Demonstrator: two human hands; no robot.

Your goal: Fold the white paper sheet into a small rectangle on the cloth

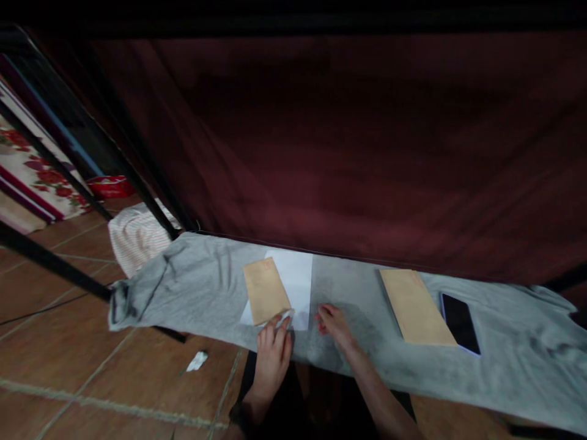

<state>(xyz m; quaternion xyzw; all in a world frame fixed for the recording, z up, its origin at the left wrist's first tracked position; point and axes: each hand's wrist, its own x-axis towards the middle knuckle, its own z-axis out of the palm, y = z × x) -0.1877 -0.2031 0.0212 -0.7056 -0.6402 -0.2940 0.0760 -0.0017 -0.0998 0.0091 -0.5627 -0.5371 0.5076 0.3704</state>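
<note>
A brown envelope (265,290) lies on a white sheet of paper (297,280) on a grey cloth-covered bench (202,287). My left hand (273,351) rests at the near edge of the paper, its fingers pinched on a lifted corner of the white sheet. Just right of the paper, my right hand (334,324) lies on the cloth with fingers bent and spread, holding nothing. A second brown envelope (415,307) lies further right, beside a black phone (459,322).
A dark red curtain (348,153) hangs behind the bench. Black metal bars (137,183) cross at the left. On the tiled floor (68,342) lie a striped cloth bundle (137,235), a red item (110,186) and a small white paper scrap (197,360).
</note>
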